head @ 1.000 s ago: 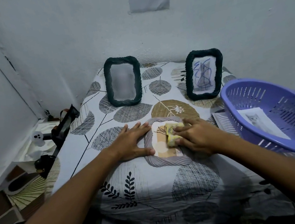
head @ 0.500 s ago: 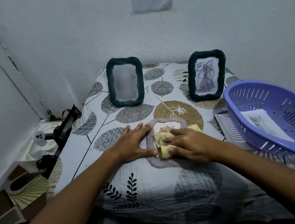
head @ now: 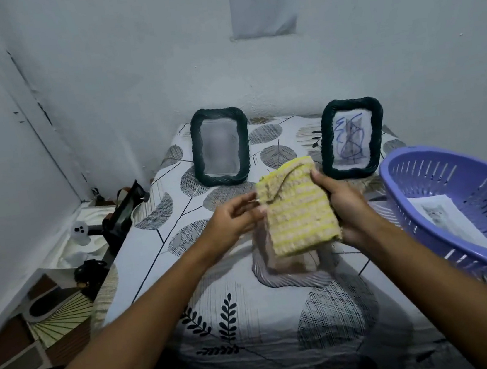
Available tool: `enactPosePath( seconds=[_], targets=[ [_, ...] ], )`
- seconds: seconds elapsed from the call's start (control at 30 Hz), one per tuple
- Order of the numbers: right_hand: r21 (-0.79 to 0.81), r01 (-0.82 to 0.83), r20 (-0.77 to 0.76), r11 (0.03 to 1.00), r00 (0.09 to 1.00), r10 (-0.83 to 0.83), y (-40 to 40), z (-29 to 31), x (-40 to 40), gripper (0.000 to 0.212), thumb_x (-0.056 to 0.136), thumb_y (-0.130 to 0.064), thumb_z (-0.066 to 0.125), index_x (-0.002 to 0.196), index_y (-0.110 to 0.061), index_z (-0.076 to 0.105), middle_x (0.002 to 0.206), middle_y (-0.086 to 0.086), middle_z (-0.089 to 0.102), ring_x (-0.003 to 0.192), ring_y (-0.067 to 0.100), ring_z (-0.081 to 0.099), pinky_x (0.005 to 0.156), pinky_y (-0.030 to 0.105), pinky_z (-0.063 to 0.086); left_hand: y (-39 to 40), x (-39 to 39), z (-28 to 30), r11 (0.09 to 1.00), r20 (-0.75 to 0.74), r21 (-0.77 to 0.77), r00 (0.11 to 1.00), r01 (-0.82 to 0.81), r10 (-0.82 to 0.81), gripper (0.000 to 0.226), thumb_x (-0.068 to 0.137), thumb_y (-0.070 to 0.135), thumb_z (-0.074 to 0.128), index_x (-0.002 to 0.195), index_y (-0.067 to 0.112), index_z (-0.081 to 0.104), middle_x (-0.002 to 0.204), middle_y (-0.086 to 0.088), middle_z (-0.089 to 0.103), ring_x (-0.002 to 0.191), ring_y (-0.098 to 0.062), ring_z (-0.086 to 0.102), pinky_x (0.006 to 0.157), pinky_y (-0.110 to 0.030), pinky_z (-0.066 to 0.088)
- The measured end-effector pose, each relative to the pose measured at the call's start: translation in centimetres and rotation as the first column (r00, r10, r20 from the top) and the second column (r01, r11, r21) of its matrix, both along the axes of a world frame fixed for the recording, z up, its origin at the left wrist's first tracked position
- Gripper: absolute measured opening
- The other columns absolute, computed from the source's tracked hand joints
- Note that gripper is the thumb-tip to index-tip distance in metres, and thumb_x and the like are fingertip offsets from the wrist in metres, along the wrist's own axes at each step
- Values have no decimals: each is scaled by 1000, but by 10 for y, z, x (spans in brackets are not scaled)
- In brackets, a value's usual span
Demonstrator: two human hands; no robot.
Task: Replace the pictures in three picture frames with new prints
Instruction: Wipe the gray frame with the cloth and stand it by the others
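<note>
A grey rope-edged picture frame (head: 290, 279) lies flat on the patterned table cover in front of me. Above it I hold a yellow-and-beige striped cloth (head: 297, 211) spread out. My right hand (head: 346, 205) grips its right edge, and my left hand (head: 234, 219) pinches its left edge. Two dark green rope frames stand upright at the back: the left frame (head: 220, 145) shows a blurred picture, the right frame (head: 351, 137) shows a picture scribbled over in blue.
A purple slotted basket (head: 465, 206) at the right holds a cat print (head: 447, 220). White walls close the back and left. Left of the table, on the floor, stand a black device (head: 123, 214) and a small white figure (head: 81, 233).
Both hands left the flat grey frame. The cloth, which my right hand rubbed on the frame, has been lifted and spread between both hands. My head has tilted up slightly.
</note>
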State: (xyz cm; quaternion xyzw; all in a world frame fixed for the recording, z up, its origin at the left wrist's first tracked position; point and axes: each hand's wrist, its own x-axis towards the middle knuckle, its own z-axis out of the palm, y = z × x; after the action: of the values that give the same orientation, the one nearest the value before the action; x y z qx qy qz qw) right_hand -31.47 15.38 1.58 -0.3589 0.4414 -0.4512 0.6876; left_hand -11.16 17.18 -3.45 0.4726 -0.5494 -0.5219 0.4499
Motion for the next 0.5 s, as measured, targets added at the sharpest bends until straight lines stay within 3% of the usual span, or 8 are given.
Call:
enactPosePath(
  seconds=[0.1, 0.17, 0.27, 0.37, 0.43, 0.5],
  targets=[
    [72, -53, 95, 996, 994, 46, 5, -5, 29, 38, 100, -37, 45, 110, -4, 62, 100, 19, 72, 86, 31, 72, 73, 45, 57, 4, -5, 9, 988, -283, 148, 956, -39, 80, 33, 78, 21, 72, 108, 10, 64, 99, -7, 70, 89, -24, 65, 76, -37, 54],
    [79, -60, 83, 995, 995, 53, 2, -13, 50, 38, 99, -36, 47, 116, -5, 60, 108, 20, 70, 92, 30, 70, 68, 42, 58, 7, 5, 12, 974, -319, 190, 930, -125, 182, 31, 80, 5, 69, 110, 0, 62, 102, -16, 70, 87, -26, 68, 76, -37, 58],
    [36, -109, -192, 993, 975, 114, -4, -21, 77, 25, 97, -28, 52, 108, -8, 62, 97, 12, 71, 81, 25, 68, 62, 33, 54, 14, 37, 12, 934, -225, 279, 931, -222, 289, 28, 82, -1, 66, 109, -6, 61, 103, -21, 69, 81, -26, 69, 71, -34, 60],
    [58, -216, -420, 975, 880, 220, -5, -24, 104, 7, 91, -9, 58, 93, -3, 60, 86, 14, 64, 73, 27, 62, 61, 35, 52, 22, 74, 10, 895, -117, 350, 935, -277, 335, 19, 82, -1, 67, 99, -5, 61, 91, -19, 70, 69, -23, 69, 58, -29, 58],
    [25, -258, -564, 966, 794, 227, -8, -32, 120, 9, 86, -6, 63, 91, 2, 62, 86, 19, 64, 75, 30, 64, 63, 42, 57, 27, 92, 8, 884, -32, 356, 941, -304, 336, 7, 83, -1, 66, 87, -2, 61, 74, -12, 70, 57, -18, 67, 48, -23, 52],
    [-19, -284, -684, 959, 703, 194, -13, -45, 136, 23, 83, -14, 66, 98, 4, 65, 93, 21, 67, 85, 33, 66, 75, 47, 58, 30, 105, 3, 883, 115, 322, 940, -342, 323, 17, 82, 3, 69, 73, 6, 56, 57, -2, 63, 47, -12, 60, 42, -19, 44]
  ],
)
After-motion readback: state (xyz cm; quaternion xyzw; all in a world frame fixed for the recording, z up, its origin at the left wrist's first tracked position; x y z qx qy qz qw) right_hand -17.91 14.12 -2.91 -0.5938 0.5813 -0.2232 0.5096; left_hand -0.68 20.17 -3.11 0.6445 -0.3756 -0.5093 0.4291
